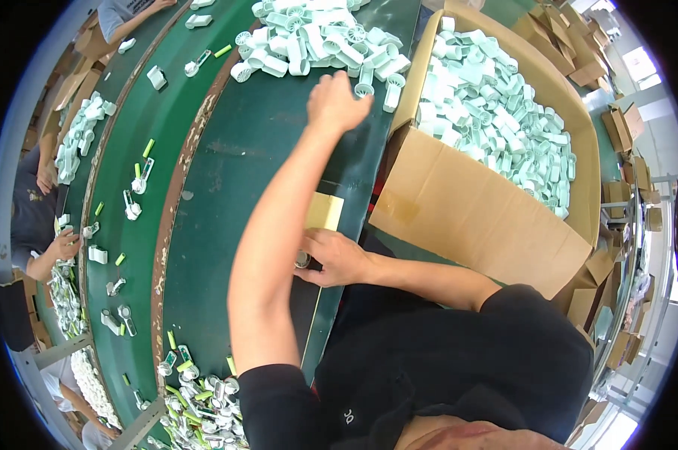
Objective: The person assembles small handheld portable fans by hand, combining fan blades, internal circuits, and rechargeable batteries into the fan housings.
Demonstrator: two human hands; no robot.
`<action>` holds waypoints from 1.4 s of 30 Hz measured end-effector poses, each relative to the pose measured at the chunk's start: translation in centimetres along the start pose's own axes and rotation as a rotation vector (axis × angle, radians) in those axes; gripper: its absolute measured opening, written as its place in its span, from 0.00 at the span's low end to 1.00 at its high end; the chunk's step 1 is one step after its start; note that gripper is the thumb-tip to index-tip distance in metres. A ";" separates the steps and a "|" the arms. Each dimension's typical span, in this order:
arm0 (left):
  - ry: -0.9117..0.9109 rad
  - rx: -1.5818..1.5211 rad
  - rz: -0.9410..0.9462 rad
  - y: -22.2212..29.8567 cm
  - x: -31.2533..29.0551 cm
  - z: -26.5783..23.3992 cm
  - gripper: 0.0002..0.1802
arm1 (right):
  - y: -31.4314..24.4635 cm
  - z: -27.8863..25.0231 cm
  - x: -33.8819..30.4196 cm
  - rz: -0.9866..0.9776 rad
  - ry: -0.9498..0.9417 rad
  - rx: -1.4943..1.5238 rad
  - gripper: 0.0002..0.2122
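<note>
"How would one of those pale green shells handle?"

"Light and stiff, I'd judge, thin plastic by the look; smooth enough to slip, and perhaps liable to crack under a hard squeeze. The long sides look the best hold."

"Where are they?"

"One pile at the far end of the desk, and one full box on the right. Too many to count, but two jut from the pile's near edge. The left hand is there, fingers bent; I can't tell whether it grips one."

"And the right hand?"

"Well apart from the left, curled round one round piece. I see only part of it; hard, I'd guess, and best pinched by the rim."

"Anything else?"

"One yellow pad just beside that hand, one heap of parts at the near left, and one green belt beyond, with more scattered bits than I can safely count."
</note>
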State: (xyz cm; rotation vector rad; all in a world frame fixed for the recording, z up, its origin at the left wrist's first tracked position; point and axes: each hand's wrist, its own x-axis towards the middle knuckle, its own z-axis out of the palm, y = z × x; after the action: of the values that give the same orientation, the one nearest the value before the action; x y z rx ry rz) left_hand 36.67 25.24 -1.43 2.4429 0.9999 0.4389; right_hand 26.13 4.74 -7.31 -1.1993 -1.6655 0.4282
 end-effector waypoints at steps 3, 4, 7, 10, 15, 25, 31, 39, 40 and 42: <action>-0.022 0.075 0.085 1.5 0.3 2.4 0.28 | -0.5 -0.8 0.5 0.022 -0.050 0.008 0.26; -0.019 0.078 0.078 1.0 0.2 2.6 0.28 | -0.6 -0.8 0.5 0.011 -0.043 -0.001 0.25; 0.061 -0.023 0.076 -1.5 -1.6 1.3 0.18 | -0.7 -0.3 0.0 0.031 -0.075 0.030 0.23; 0.282 -0.232 0.168 -3.0 -6.9 -3.5 0.19 | -0.6 -0.2 -0.6 0.012 -0.051 0.048 0.20; 0.500 -1.022 -0.012 -5.4 -18.1 -11.1 0.26 | -0.6 -0.9 -0.3 0.165 -0.049 0.109 0.19; 1.160 -1.131 -0.033 -7.8 -37.3 -18.3 0.30 | -1.5 -2.5 3.1 0.568 -0.088 0.436 0.16; 1.074 -1.867 -0.080 -8.4 -42.1 -13.7 0.25 | -4.5 -3.3 4.3 0.463 -0.084 0.402 0.17; 0.786 -2.023 -0.476 -5.7 -40.5 -9.7 0.19 | -8.4 -5.6 7.1 0.178 -0.227 0.279 0.19; 0.728 -2.045 -0.452 -5.4 -40.1 -10.0 0.19 | -9.1 -6.1 7.8 0.083 -0.263 0.230 0.20; 0.669 -1.917 -0.437 -5.0 -40.0 -9.9 0.20 | -10.2 -6.6 8.9 0.023 -0.301 0.192 0.21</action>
State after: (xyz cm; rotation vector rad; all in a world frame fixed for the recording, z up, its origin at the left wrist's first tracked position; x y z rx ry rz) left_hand 1.96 2.52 -0.29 0.3429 0.6175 1.2553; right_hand 26.61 6.17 7.70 -1.0497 -1.8174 0.7964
